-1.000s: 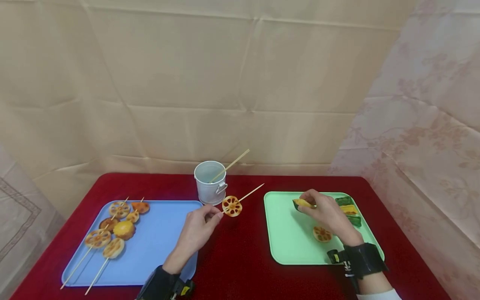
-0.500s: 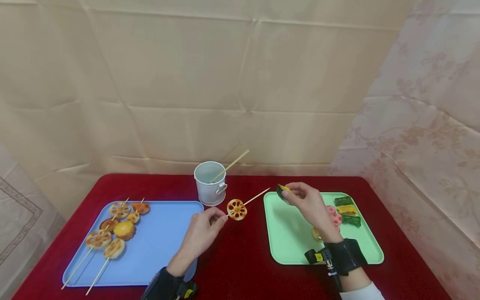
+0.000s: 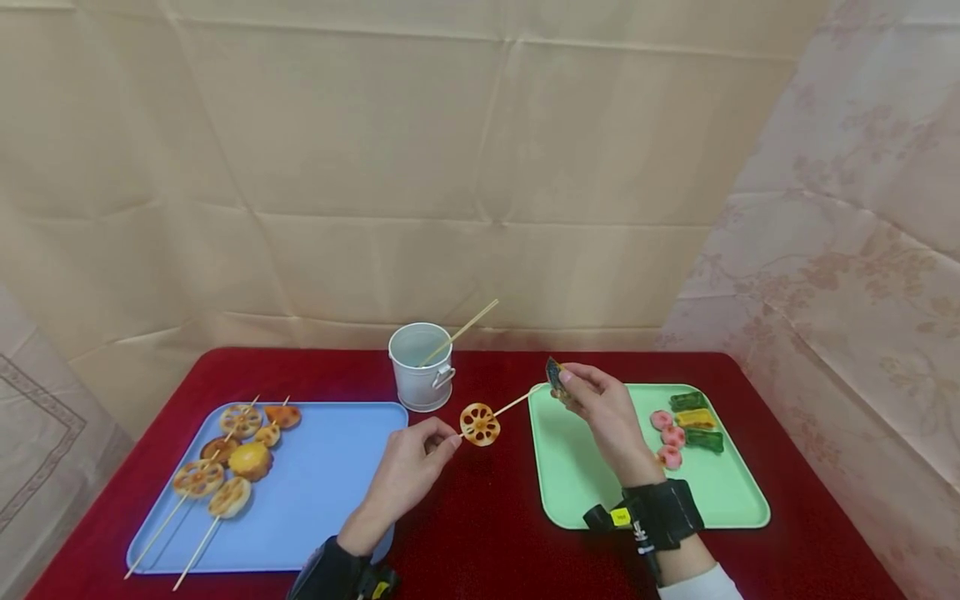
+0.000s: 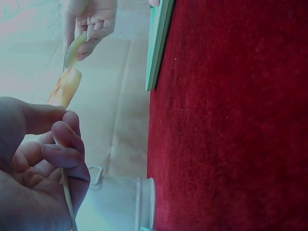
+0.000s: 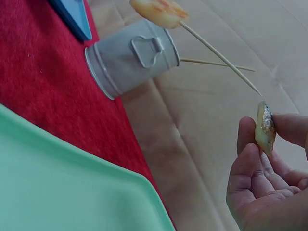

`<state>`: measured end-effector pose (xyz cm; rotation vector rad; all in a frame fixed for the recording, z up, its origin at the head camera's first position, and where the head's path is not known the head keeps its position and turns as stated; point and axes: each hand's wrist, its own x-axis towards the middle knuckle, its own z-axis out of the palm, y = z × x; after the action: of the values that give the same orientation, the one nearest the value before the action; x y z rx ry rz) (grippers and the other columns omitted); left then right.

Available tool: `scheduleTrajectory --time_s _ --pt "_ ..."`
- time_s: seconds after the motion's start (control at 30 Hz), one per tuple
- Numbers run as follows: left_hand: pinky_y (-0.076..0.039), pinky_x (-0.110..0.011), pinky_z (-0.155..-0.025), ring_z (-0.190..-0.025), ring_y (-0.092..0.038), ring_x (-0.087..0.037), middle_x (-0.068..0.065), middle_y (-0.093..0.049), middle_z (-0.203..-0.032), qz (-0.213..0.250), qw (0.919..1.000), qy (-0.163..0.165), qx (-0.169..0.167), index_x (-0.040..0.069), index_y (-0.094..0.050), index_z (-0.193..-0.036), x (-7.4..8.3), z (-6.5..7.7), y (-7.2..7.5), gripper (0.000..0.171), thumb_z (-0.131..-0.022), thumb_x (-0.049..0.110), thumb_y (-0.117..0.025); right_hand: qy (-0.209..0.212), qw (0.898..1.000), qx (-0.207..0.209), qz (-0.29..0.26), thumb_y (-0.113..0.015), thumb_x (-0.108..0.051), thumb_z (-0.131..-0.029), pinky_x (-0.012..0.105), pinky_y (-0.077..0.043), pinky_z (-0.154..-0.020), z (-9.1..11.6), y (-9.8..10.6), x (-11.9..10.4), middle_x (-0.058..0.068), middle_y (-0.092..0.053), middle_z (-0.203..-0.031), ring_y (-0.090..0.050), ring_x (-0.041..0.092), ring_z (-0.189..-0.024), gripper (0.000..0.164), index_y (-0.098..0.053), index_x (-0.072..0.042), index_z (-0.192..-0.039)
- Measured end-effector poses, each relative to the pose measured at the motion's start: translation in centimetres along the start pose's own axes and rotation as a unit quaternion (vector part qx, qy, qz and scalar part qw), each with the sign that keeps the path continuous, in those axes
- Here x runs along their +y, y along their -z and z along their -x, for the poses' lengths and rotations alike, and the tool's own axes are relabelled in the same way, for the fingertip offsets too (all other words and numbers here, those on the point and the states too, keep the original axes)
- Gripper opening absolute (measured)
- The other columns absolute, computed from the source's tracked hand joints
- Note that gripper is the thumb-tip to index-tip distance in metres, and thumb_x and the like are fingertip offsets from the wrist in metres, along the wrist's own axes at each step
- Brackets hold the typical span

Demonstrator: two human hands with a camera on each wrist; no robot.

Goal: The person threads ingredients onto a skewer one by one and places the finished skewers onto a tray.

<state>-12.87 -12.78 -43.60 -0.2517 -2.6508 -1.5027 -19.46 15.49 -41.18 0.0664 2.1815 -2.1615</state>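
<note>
My left hand (image 3: 405, 471) pinches a thin wooden skewer (image 3: 513, 404) below a browned lotus root slice (image 3: 480, 425) threaded on it. The skewer's bare pointed end slants up to the right. Between thumb and fingers, my right hand (image 3: 611, 421) holds a pumpkin slice (image 5: 264, 127) with dark green rind and yellow flesh, over the left edge of the green tray (image 3: 558, 500). In the right wrist view the skewer's tip comes right at the upper end of the pumpkin slice. Part of the skewer is hidden inside the left hand.
A blue tray (image 3: 315, 467) on the left bears two loaded skewers (image 3: 197, 479). Behind the hands stands a small white metal bucket (image 3: 420, 387) with thin sticks (image 3: 472, 321) leaning out. Pink pieces (image 3: 672, 436) and green and yellow pieces (image 3: 697, 419) lie on the green tray.
The right hand has lifted the pumpkin slice off the green tray and carried it left to the skewer's tip, turning it. The left hand has shifted slightly right with the skewer.
</note>
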Motion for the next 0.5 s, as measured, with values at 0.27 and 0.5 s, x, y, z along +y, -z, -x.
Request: scheduleTrajectory --time_s 0.27,0.5 --pt "-0.039 -0.026 -0.055 -0.061 -0.048 -0.011 0.006 -0.058 -0.07 0.0 1.0 0.003 -0.005 0.012 -0.075 -0.093 0.01 0.04 -0.1 0.005 -0.097 0.014 -0.073 0.015 1.0 -0.003 -0.024 -0.066 -0.02 -0.103 0.024 -0.055 -0.082 -0.01 -0.29 0.38 0.008 -0.07 -0.11 -0.072 0.013 -0.092 0.044 -0.057 0.01 -0.133" --pt "-0.039 -0.026 -0.054 -0.061 -0.047 -0.01 0.006 -0.057 -0.07 -0.001 1.0 0.001 -0.004 0.012 -0.075 -0.092 -0.07 0.04 -0.16 0.005 -0.097 0.013 -0.073 0.015 0.999 -0.002 -0.031 -0.066 -0.02 -0.103 0.024 -0.055 -0.084 0.06 -0.38 0.5 0.013 -0.067 -0.118 -0.071 0.015 -0.097 0.043 -0.056 0.009 -0.133"
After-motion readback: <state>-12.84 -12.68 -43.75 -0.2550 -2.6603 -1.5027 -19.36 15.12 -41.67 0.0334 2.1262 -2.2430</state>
